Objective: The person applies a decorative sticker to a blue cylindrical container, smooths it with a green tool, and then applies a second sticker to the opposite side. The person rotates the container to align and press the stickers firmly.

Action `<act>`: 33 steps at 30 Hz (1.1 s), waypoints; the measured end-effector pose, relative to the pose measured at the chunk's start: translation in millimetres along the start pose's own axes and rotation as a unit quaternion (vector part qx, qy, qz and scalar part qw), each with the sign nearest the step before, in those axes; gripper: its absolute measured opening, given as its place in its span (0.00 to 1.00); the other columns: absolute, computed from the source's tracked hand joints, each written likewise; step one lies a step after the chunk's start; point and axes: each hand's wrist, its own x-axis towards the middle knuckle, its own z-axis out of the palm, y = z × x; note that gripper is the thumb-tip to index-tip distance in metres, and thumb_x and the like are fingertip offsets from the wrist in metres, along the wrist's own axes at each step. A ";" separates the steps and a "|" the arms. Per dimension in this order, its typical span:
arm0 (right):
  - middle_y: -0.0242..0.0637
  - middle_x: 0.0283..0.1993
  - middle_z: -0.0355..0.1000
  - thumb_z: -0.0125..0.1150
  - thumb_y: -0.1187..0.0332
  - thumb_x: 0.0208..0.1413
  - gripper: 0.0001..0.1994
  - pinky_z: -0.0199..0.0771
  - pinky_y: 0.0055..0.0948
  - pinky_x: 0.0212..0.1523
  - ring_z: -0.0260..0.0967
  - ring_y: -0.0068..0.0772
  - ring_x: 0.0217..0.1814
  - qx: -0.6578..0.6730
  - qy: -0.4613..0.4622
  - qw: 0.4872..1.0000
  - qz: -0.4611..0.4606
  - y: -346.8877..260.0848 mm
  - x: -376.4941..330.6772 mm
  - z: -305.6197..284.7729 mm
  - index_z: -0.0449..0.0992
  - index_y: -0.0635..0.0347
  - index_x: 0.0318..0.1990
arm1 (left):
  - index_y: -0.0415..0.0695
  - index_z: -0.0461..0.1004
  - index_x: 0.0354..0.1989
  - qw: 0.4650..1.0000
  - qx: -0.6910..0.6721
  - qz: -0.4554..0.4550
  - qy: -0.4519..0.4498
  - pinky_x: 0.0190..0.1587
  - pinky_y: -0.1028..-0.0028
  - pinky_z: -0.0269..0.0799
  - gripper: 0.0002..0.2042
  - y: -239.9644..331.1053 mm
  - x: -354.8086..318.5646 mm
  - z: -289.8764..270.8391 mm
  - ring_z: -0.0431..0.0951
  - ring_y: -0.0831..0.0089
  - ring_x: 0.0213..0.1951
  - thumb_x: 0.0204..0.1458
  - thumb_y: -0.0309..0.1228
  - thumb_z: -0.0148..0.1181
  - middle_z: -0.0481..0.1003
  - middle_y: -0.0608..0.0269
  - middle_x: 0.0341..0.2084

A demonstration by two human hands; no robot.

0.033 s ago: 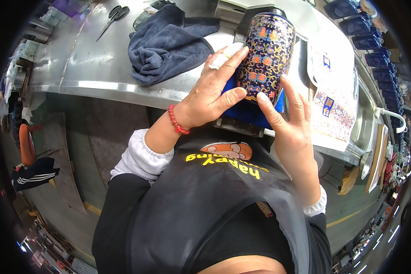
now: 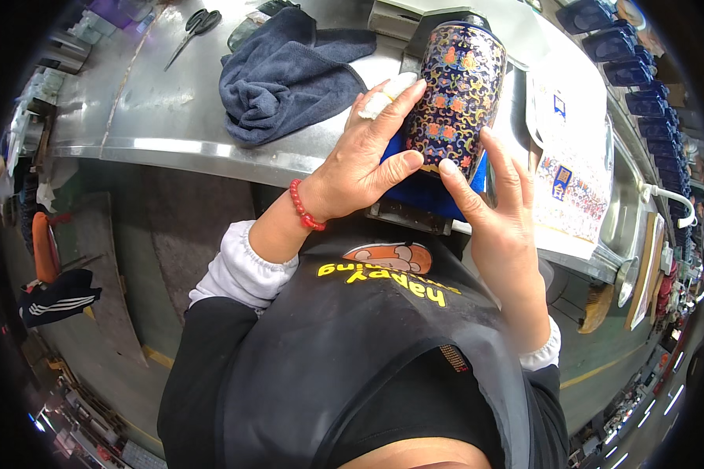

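Observation:
A dark blue vase (image 2: 455, 102) with a gold, orange and red floral pattern lies on a blue cloth (image 2: 424, 195) over a dark support, its wide body toward the far side. My left hand (image 2: 360, 156) rests along the vase's left side, fingers stretched out and thumb near the lower end. White material (image 2: 387, 98), tissue or cloth, sits around one of its fingers; how it is fastened is unclear. My right hand (image 2: 497, 207) is at the vase's lower right, fingers apart, with fingertips touching or close to its edge. A red bead bracelet (image 2: 297, 205) circles my left wrist.
On the metal bench (image 2: 176, 98), a crumpled dark grey towel (image 2: 281, 78) lies left of the vase, and black-handled scissors (image 2: 195, 31) lie farther left. A printed white sheet (image 2: 571, 164) is at the right, before a sink with a white faucet (image 2: 673, 199). Blue trays (image 2: 630, 70) line the far right.

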 end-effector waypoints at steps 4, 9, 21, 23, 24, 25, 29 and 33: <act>0.50 0.73 0.60 0.61 0.81 0.45 0.33 0.67 0.48 0.66 0.63 0.58 0.67 0.002 0.004 1.000 -0.028 1.9 5.4 -4.6 0.80 0.39 0.61 | 0.34 0.51 0.76 1.000 -0.009 -0.005 0.018 0.76 0.57 0.40 0.37 -1.4 -1.0 4.4 0.53 0.51 0.75 0.67 0.44 0.55 0.57 0.44 0.73; 0.49 0.74 0.60 0.63 0.79 0.46 0.31 0.68 0.47 0.65 0.63 0.58 0.67 -0.002 0.001 0.999 -0.041 1.7 9.3 -7.1 0.80 0.39 0.60 | 0.33 0.49 0.76 1.000 -0.014 -0.013 -0.001 0.76 0.59 0.43 0.37 -1.4 -0.1 2.0 0.55 0.52 0.75 0.67 0.43 0.54 0.55 0.43 0.75; 0.45 0.71 0.65 0.65 0.79 0.44 0.28 0.68 0.42 0.65 0.64 0.52 0.66 0.037 0.047 0.997 -0.043 6.8 9.6 -9.9 0.84 0.43 0.56 | 0.37 0.56 0.74 0.994 -0.075 -0.041 0.070 0.72 0.51 0.46 0.39 4.4 4.0 11.1 0.59 0.44 0.69 0.61 0.49 0.61 0.65 0.43 0.67; 0.48 0.68 0.68 0.65 0.83 0.45 0.27 0.68 0.42 0.65 0.66 0.52 0.65 0.042 0.088 0.995 -0.012 10.4 4.1 -6.7 0.83 0.52 0.57 | 0.38 0.55 0.74 0.997 -0.020 -0.034 0.070 0.72 0.49 0.46 0.41 7.3 5.3 12.6 0.60 0.45 0.69 0.59 0.50 0.63 0.65 0.42 0.66; 0.48 0.68 0.68 0.65 0.83 0.46 0.28 0.68 0.42 0.65 0.67 0.52 0.65 0.039 0.089 0.995 -0.006 11.4 0.6 -2.6 0.83 0.53 0.57 | 0.38 0.55 0.74 0.997 0.009 -0.028 0.069 0.71 0.48 0.46 0.42 7.8 6.1 12.9 0.60 0.45 0.69 0.58 0.51 0.64 0.65 0.42 0.66; 0.49 0.68 0.68 0.64 0.84 0.46 0.28 0.68 0.42 0.65 0.67 0.52 0.64 0.039 0.091 0.995 0.001 12.7 -3.2 1.3 0.82 0.53 0.58 | 0.38 0.54 0.74 0.997 -0.009 -0.038 0.066 0.71 0.47 0.45 0.43 8.3 6.7 13.2 0.60 0.45 0.69 0.58 0.51 0.65 0.64 0.42 0.66; 0.49 0.68 0.68 0.64 0.84 0.44 0.32 0.69 0.44 0.65 0.66 0.54 0.65 0.051 0.082 0.995 0.003 12.9 -18.7 16.9 0.82 0.46 0.59 | 0.37 0.52 0.75 0.996 -0.051 -0.062 0.048 0.72 0.47 0.42 0.45 8.1 7.3 11.9 0.59 0.47 0.70 0.57 0.51 0.66 0.61 0.41 0.68; 0.51 0.68 0.67 0.63 0.85 0.44 0.32 0.70 0.45 0.64 0.67 0.55 0.64 0.058 0.083 0.995 -0.010 16.2 -23.5 16.5 0.81 0.46 0.59 | 0.35 0.50 0.75 0.997 -0.044 -0.054 0.041 0.73 0.49 0.40 0.46 7.4 8.0 10.4 0.58 0.47 0.71 0.57 0.50 0.66 0.61 0.39 0.68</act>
